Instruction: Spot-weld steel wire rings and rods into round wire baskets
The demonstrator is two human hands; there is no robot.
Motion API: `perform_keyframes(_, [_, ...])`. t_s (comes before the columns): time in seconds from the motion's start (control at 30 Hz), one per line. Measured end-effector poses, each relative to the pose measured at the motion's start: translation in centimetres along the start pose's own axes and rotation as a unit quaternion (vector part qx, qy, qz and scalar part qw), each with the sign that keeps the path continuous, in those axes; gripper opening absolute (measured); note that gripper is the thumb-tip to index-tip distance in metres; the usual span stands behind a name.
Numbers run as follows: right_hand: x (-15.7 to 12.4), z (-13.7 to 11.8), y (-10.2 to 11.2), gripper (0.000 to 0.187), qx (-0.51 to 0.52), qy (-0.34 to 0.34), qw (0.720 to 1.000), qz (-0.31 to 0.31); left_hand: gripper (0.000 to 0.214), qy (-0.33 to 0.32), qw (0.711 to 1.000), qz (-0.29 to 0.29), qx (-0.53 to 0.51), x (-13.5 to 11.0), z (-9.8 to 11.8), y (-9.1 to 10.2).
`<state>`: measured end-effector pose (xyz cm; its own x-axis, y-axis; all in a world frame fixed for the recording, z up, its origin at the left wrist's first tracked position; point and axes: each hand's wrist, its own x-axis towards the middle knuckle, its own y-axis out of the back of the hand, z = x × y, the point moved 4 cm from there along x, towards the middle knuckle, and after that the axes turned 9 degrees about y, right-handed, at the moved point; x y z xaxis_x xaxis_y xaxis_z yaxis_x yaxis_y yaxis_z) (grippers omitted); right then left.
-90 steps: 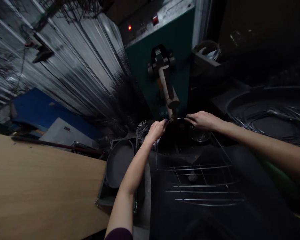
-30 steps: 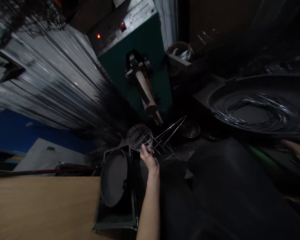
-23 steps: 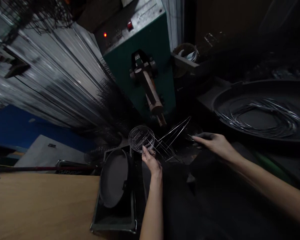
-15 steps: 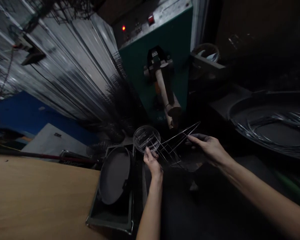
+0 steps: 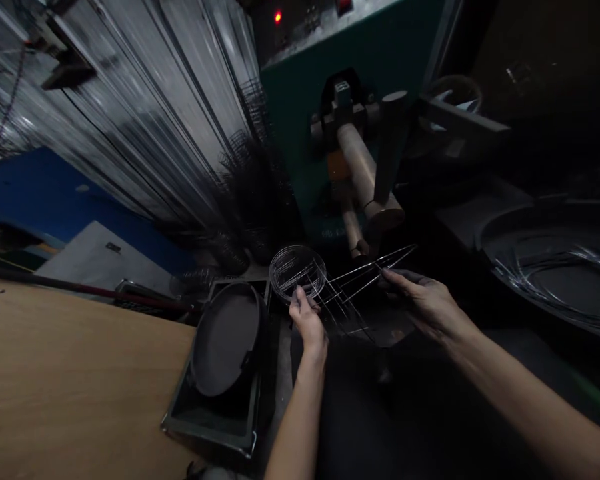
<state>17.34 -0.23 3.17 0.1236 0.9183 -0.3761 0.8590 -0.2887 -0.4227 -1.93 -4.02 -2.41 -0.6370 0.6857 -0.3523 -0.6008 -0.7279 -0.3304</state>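
A round wire grid (image 5: 280, 277) with a coiled-looking rim and cross wires sits between the thumb and fingers of my left hand (image 5: 310, 325), which is closed on its near edge. My right hand (image 5: 430, 303) pinches a long, narrow bent-wire piece (image 5: 363, 268) that runs left to the grid. Crossing wires hang between the two; whether the pieces are joined I cannot tell. Just beyond the wire's pointed end are the thick upper arm (image 5: 363, 163) and thinner lower arm (image 5: 353, 223) of a green machine (image 5: 295, 100), apparently a spot welder.
A dark round pan (image 5: 225, 340) rests in a green crate (image 5: 210, 437) on the left, beside a wooden board (image 5: 75, 380). On the right, a large round tray (image 5: 490, 233) holds loose wires (image 5: 555, 273). Stacked wire rings (image 5: 247, 160) stand by the corrugated metal wall (image 5: 170, 87).
The view has shifted closer to the machine, whose arms appear larger and further right. Both hands keep their holds, and the bent wire's pointed end lies slightly further right in the picture.
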Motion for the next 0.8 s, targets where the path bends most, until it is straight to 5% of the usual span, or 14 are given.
perform_keyframes(0.47, [-0.6,-0.5,-0.7,0.006,0.021,0.008,0.999,0.033,0.050,0.006,1.000,-0.005,0.010,-0.1,0.6,-0.6])
perform_keyframes(0.8, [-0.8,-1.2,-2.1,0.019,0.036,-0.006,0.998,0.058,0.050,0.007,1.000,-0.021,0.002,0.1,1.9,-1.1])
